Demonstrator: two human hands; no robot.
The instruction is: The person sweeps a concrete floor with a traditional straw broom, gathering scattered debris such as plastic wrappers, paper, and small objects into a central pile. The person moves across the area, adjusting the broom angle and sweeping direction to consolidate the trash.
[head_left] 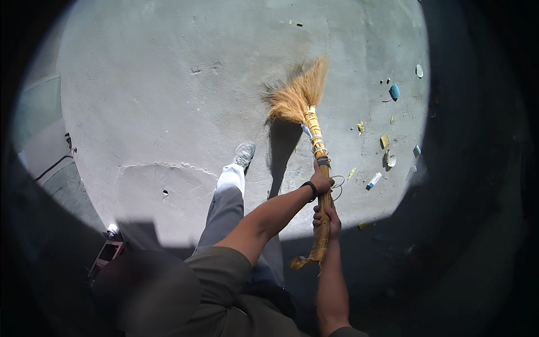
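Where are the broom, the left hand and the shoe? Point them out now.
Broom (319, 147): head view, on the upper part of the bound handle.
Left hand (321, 182): head view, on the middle of the hand.
Shoe (245, 154): head view, on the middle of its upper.

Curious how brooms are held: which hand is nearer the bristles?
The left hand, with the dark wristband; the right hand grips the handle farther from the bristles.
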